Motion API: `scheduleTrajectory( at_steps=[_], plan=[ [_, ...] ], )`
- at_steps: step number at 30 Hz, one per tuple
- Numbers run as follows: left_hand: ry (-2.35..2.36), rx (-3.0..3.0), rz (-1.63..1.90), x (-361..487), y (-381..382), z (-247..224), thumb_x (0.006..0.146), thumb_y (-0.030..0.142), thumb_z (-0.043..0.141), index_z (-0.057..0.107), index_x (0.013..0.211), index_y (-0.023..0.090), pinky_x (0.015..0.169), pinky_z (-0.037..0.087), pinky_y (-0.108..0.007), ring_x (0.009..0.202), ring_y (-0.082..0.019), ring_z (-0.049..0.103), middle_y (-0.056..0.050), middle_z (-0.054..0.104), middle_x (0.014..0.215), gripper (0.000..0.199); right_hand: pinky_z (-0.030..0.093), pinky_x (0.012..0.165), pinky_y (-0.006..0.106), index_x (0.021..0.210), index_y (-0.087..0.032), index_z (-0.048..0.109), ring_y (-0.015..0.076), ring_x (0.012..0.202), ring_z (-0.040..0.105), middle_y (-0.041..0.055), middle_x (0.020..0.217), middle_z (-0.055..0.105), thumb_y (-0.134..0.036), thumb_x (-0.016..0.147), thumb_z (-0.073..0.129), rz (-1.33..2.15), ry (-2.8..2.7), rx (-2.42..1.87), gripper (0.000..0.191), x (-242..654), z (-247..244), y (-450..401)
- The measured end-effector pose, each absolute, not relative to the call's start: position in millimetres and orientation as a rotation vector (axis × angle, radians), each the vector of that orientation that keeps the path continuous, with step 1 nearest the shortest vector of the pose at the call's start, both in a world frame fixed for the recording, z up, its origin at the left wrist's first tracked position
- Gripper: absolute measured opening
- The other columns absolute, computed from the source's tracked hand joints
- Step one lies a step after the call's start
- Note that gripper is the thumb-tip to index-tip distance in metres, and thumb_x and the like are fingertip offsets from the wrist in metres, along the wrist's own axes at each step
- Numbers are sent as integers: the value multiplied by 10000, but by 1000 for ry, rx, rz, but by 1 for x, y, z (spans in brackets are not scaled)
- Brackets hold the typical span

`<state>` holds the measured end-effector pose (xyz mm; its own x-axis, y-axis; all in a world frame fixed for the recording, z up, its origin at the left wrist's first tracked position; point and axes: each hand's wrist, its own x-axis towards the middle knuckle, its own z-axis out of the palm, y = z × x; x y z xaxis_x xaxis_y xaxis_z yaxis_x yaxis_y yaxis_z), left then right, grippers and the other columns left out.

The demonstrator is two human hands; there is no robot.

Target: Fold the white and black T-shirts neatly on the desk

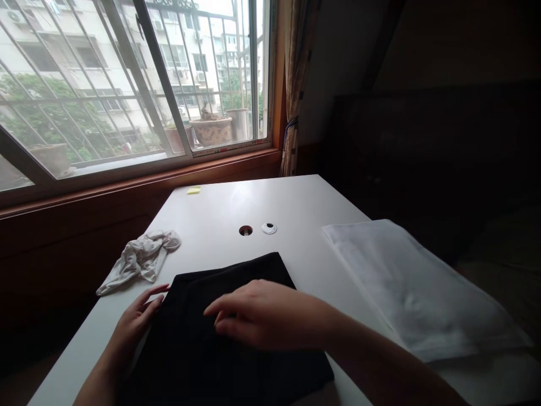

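Well, right hand (257, 318): above the black cloth (186, 344), fingers bent and bunched; whether they pinch or touch it, I cannot tell.
Left hand (137, 318): at the cloth's left edge, fingertips slightly parted; I cannot tell if they grip.
Black cloth: flat on the white table (211, 225), right before me.
Left of it: a crumpled rag (143, 256).
Right of it: a pale sheet (406, 276).
Beyond: a hole (245, 230), a cap (269, 228) just beside it.
Far edge: a yellow note (194, 190).

Remotely, I count two hands (257, 316), one black cloth (181, 349) near, one rag (141, 256) left, one white sheet (406, 282) right, one hole (245, 230), one cap (269, 229), one far yellow note (193, 190).
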<state>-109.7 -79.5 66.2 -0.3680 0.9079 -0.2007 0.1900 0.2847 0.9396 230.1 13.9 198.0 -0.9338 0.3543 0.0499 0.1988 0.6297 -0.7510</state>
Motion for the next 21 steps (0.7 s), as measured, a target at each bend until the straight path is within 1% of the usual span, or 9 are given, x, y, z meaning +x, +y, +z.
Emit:
scheduleTrajectory(
  at_steps=[3,5,6,8,10,12,15,19,21],
  plan=[
    [1791,1011,1104,-105,-78,71,721,719,758,670,1297,211,713,628,-403,912,-337,760,-114,795,1025,773,522,908,354,1313,-255,684,250,1091,689,61,1240,735,-420,1030,506,1020,-2521,-913,372,262,168,41],
    [1805,1029,1097,-104,-77,72,721,723,755,667,1303,210,702,626,-402,905,-339,758,-109,794,997,781,546,882,401,1389,-260,623,285,1084,686,86,1282,704,-484,995,538,928,-2485,-1246,461,287,139,58],
    [1808,1039,1095,-103,-77,72,728,717,753,664,1308,211,703,625,-400,911,-338,756,-107,792,995,775,548,899,430,1445,-261,572,308,1122,672,105,1347,667,-520,974,559,893,-2478,-1372,538,299,124,64],
    [1810,1060,1089,-103,-76,72,729,703,761,666,1304,215,703,622,-396,925,-338,752,-107,788,1011,759,528,964,480,1522,-255,479,337,1199,636,131,1445,594,-560,959,561,878,-2457,-1490,646,318,95,69],
    [1811,1074,1083,-104,-74,71,722,690,775,670,1296,220,698,619,-393,937,-339,748,-110,781,1045,749,507,1008,490,1576,-283,387,345,1281,587,121,1500,548,-573,954,564,967,-2415,-1470,709,330,75,68],
    [1804,1071,1086,-105,-74,70,721,672,788,665,1303,226,696,617,-391,942,-336,746,-113,773,1080,743,519,986,471,1609,-319,302,334,1268,600,105,1465,578,-544,952,580,1096,-2362,-1420,748,335,63,64],
    [1791,1046,1112,-106,-75,69,728,639,805,649,1320,233,707,615,-389,939,-324,744,-110,763,1094,735,546,909,432,1625,-342,232,300,1131,674,83,1321,658,-464,951,600,1207,-2305,-1374,777,333,58,62],
    [1762,1030,1169,-101,-76,61,753,609,804,620,1346,226,710,607,-374,879,-292,742,-80,758,997,729,569,842,387,1610,-326,257,253,990,709,55,1162,703,-408,980,554,1204,-2250,-1330,701,334,62,77],
    [1717,1055,1190,-93,-75,54,799,603,768,583,1386,221,688,599,-356,810,-261,734,-60,746,921,725,580,816,374,1596,-319,293,244,945,717,56,1112,714,-396,1006,511,1016,-2231,-1398,634,340,66,93]
  ],
)
